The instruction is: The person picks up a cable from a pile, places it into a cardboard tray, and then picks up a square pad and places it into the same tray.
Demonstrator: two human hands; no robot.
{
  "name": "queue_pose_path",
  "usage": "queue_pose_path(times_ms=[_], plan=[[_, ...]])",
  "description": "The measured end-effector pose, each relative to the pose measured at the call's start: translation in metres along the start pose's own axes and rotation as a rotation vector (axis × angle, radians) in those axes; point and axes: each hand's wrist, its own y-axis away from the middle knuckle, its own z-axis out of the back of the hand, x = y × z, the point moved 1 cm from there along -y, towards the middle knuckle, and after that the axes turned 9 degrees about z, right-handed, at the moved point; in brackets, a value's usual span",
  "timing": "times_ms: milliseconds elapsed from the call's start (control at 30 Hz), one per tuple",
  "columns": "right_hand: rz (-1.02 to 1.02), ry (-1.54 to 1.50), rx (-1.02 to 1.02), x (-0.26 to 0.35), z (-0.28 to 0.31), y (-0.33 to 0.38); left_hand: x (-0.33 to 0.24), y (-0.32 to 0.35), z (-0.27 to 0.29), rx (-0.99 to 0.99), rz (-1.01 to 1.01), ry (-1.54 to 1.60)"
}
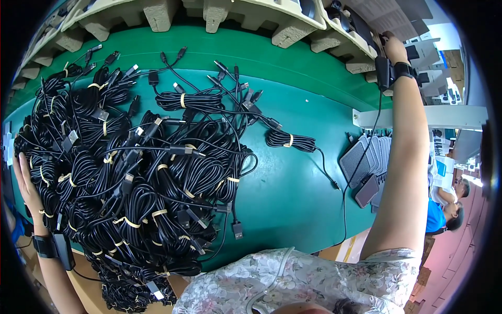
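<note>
A large heap of black USB cables [157, 172], coiled and tied with pale bands, covers the left of the green table. My left hand [29, 186] lies along the heap's left side, its fingers stretched out against the coils. At the far right, my right arm reaches up to a moulded pulp tray [293, 31], where my right hand [396, 49] has its fingers bent at the tray's end beside dark items. What those fingers hold is too small to make out. One tied cable [291, 140] sits apart, right of the heap.
Grey flat devices [362, 159] stand in a row at the table's right, with a smaller dark grey block [367, 190] in front. A pale metal bar [418, 117] crosses behind my right arm. More cables [133, 290] fill a box below the front edge. Other people sit far right.
</note>
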Motion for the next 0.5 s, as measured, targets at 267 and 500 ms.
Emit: queue_pose_path(times_ms=[267,500], plan=[[0.063,0.014,0.175,0.010,0.007,0.001,0.017,-0.002,0.010,0.021,-0.150,-0.178],[0.353,-0.177,0.094,0.010,0.029,0.022,0.013,-0.017,-0.001,0.060,-0.125,-0.021]])
